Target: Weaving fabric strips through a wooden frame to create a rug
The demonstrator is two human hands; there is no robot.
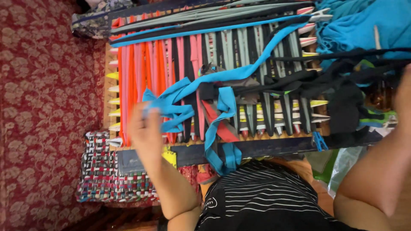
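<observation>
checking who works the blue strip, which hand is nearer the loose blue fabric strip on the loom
Left. The left hand is at the blue fabric strip, its blurred fingers at the strip's end. The right hand is far off at the other end of the loom, beside the dark fabric pile.

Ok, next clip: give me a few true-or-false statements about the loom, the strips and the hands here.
1. The left hand touches a blue fabric strip. True.
2. The frame loom holds only green strips. False: orange, pink, grey and black strips are stretched across it.
3. A woven mat lies beside the loom on the red patterned carpet. True.
4. The right hand grips scissors. False: it is at the picture's edge and blurred; no scissors show.
</observation>
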